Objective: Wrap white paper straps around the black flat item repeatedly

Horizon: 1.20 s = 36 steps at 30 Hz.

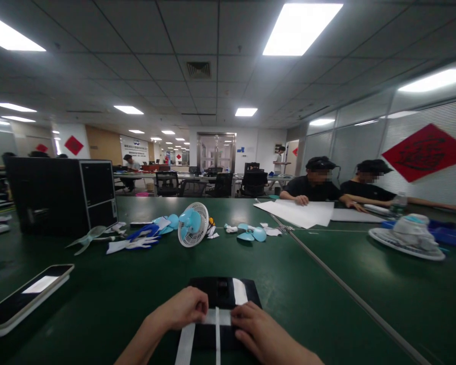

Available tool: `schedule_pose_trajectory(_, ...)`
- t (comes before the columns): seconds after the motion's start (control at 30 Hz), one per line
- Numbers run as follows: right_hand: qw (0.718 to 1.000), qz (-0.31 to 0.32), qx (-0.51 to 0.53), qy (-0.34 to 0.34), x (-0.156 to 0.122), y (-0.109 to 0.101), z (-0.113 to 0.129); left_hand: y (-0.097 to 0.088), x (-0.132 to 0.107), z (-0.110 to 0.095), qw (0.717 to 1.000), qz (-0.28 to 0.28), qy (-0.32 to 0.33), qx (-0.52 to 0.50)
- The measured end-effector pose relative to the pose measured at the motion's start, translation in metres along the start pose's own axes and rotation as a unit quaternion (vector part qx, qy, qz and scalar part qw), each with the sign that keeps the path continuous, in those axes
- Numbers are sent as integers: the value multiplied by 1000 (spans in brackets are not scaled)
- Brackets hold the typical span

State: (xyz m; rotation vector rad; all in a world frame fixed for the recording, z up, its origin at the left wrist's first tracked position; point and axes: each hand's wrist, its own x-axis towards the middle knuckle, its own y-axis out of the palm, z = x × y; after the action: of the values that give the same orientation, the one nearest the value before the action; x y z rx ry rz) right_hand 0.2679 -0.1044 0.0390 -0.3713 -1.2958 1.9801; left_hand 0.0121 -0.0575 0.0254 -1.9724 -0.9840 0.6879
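Note:
A black flat object (222, 293) with white strips across it lies on the green table (117, 294) right in front of me. My left hand (184, 307) has its fingers curled down on a white strip (216, 317) at the object's near edge. My right hand (256, 329) pinches the same strip from the right. The two hands almost touch over the strip. A second white strip (185, 344) runs down toward me under my left wrist.
A phone (25, 299) lies at the left. Farther back sit a small white and blue fan (192, 224), loose blue fan parts (251, 233), a black computer case (63, 195) and a fan grille (406, 238). Two people (319, 187) sit at the right over white paper (300, 212).

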Motion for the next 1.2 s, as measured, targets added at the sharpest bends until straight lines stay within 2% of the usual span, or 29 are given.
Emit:
schedule_pose_trajectory(0.2,1000,-7,25,10,-13,-12,-16,-16,-13,-8,999,16,-41,-5)
schedule_pose_trajectory(0.57,997,-26,11,65,-16,-16,-34,-22,-15,-5,998,31,-60,-16)
schedule_pose_trajectory(0.8,996,-28,37,76,-14,-17,-40,-18,-11,13,996,54,-46,-44)
schedule_pose_trajectory(0.93,994,-64,54,68,-14,-18,-50,-22,-11,17,994,68,-40,-76)
schedule_pose_trajectory(1.0,991,-97,45,75,-10,-21,-57,-27,-10,22,995,26,-45,-90)
schedule_pose_trajectory(1.07,989,-111,27,93,-3,-23,-63,-32,-8,34,991,-79,-75,-80)
schedule_pose_trajectory(1.13,990,-98,5,101,9,-24,-64,-36,-6,53,970,-190,-153,-5)
schedule_pose_trajectory(1.17,992,-85,-4,95,16,-24,-64,-37,-6,64,950,-231,-206,39)
schedule_pose_trajectory(1.2,994,-74,-11,79,25,-23,-61,-38,-6,76,939,-246,-235,54)
